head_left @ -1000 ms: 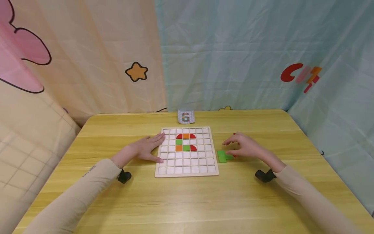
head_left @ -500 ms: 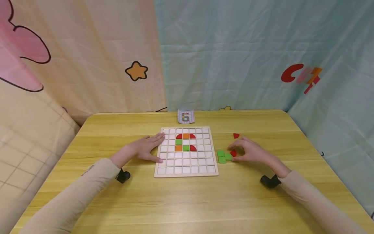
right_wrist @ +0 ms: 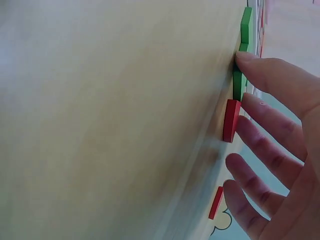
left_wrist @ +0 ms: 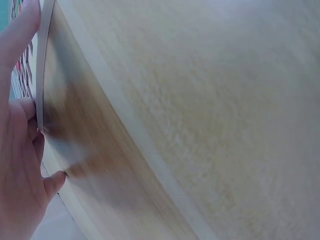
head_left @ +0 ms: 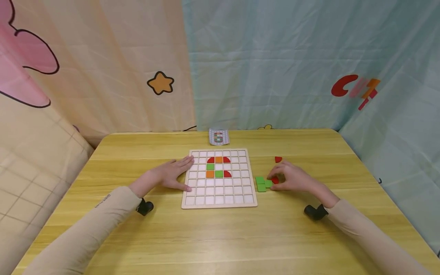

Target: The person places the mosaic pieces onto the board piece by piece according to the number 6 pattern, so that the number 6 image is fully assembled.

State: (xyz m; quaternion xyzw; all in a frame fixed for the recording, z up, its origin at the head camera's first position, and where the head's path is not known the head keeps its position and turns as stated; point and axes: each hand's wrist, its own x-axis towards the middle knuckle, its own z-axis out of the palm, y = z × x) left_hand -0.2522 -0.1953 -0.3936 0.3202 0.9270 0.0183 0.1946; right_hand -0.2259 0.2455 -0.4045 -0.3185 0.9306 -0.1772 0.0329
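Note:
A square wooden grid board (head_left: pixel 220 202) lies on the table with red quarter-round, orange and green tiles in some upper cells. My left hand (head_left: pixel 173 173) rests spread on the board's left edge, the thumb and fingers extended. To the right of the board several green square tiles (head_left: pixel 260 180) lie together. My right hand (head_left: pixel 292 177) pinches the rightmost green tile (right_wrist: pixel 238 82) between thumb and index finger, at table level. Between these fingers and the palm a red quarter-round tile (head_left: pixel 275 179) shows. Another red quarter-round tile (head_left: pixel 278 159) lies farther back.
A small printed card (head_left: pixel 219 137) with a coloured grid pattern stands behind the board near the table's back edge. Patterned curtains (head_left: pixel 258 65) hang behind and beside the wooden table (head_left: pixel 220 240).
My right hand has shifted right and back, from over the green tiles to the rightmost one, uncovering the far red tile. The left hand stays on the board's edge.

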